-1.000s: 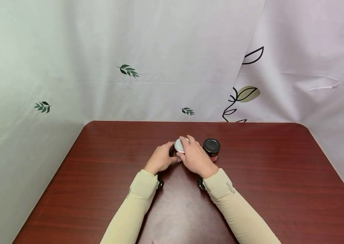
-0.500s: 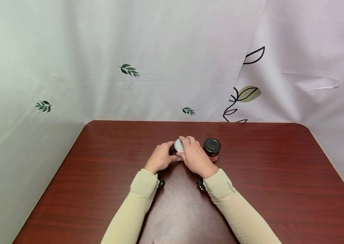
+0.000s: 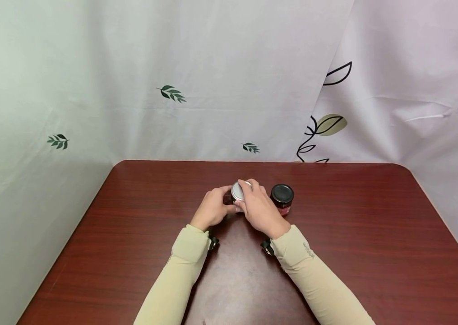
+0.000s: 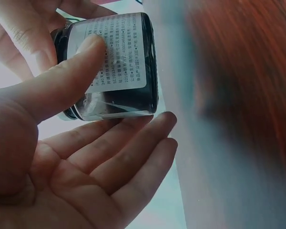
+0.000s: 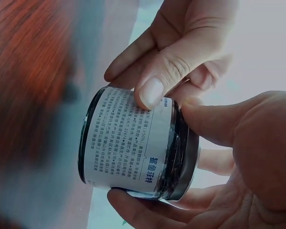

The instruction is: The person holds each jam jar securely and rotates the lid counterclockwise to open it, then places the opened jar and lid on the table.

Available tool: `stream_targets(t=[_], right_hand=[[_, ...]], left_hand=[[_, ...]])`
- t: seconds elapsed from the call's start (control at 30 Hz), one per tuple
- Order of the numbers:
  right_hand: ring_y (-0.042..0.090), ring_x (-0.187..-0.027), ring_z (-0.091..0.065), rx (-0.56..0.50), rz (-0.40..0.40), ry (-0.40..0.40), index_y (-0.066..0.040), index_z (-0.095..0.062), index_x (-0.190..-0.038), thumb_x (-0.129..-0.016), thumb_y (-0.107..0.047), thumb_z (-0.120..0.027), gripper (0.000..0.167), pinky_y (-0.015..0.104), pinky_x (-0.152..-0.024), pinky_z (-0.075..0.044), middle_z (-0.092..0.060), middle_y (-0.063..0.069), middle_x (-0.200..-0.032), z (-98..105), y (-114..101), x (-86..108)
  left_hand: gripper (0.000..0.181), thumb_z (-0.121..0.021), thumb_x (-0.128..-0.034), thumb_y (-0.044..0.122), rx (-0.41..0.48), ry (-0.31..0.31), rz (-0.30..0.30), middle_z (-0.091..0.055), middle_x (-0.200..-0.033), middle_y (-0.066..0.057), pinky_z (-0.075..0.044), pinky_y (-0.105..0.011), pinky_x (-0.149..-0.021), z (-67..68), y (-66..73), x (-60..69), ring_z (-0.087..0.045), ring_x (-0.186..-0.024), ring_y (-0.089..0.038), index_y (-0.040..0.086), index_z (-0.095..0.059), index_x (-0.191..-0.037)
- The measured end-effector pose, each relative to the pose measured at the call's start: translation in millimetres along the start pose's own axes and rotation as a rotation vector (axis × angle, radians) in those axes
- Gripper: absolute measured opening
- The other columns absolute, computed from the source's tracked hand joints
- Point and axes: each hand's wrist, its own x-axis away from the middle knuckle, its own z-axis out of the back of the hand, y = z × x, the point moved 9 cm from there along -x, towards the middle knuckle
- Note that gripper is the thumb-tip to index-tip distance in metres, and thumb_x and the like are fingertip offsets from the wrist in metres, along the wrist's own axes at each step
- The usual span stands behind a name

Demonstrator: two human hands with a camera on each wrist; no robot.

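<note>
Just left of the black-lidded jar (image 3: 282, 198), which stands upright on the reddish-brown wood-grain table (image 3: 375, 253), a glass jar of dark contents (image 5: 136, 143) is held in both hands. The left hand (image 3: 211, 208), on the side away from the black-lidded jar, grasps its body: the thumb presses on the white printed label (image 4: 121, 50), the fingers stretch along the opposite side. The right hand (image 3: 262, 211), between the two jars, grips the silver-topped lid (image 3: 238, 192), with one finger reaching down along the glass. Whether the held jar's base touches the table cannot be told. Behind the black-lidded jar hangs a pale, leaf-printed cloth (image 3: 229, 67); nearer the person than that jar lie two pale-yellow sleeves (image 3: 318, 280).
</note>
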Motion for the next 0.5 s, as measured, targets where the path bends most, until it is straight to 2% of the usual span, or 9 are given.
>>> stream_targets(t=[0.13, 0.3, 0.5], right_hand=[[0.041, -0.118, -0.051, 0.008, 0.013, 0.013, 0.001, -0.043, -0.148, -0.100, -0.019, -0.063, 0.055, 0.048, -0.094, -0.050, -0.045, 0.025, -0.140, 1.8, -2.9, 0.4], [0.042, -0.117, -0.051, 0.004, 0.031, 0.054, 0.002, -0.043, -0.147, -0.100, -0.018, -0.063, 0.055, 0.048, -0.094, -0.050, -0.045, 0.025, -0.140, 7.2, -7.1, 2.1], [0.042, -0.120, -0.050, -0.005, 0.027, 0.071, 0.001, -0.042, -0.148, -0.101, -0.020, -0.062, 0.055, 0.049, -0.096, -0.048, -0.044, 0.025, -0.141, 11.5, -9.7, 3.7]], left_hand=[[0.063, -0.083, -0.0834, 0.017, 0.014, 0.011, -0.004, -0.066, -0.130, -0.012, -0.047, -0.041, -0.102, 2.7, 1.3, 1.2, -0.060, -0.121, -0.026, 0.001, -0.058, -0.139], [0.063, -0.084, -0.0823, 0.014, 0.045, 0.037, -0.027, -0.069, -0.122, -0.010, -0.050, -0.039, -0.094, 7.1, 5.6, 2.4, -0.064, -0.109, -0.023, 0.002, -0.058, -0.139], [0.068, -0.084, -0.0821, 0.015, 0.062, 0.048, -0.018, -0.069, -0.121, -0.011, -0.052, -0.038, -0.090, 9.8, 11.1, 5.3, -0.065, -0.101, -0.021, 0.002, -0.054, -0.142]])
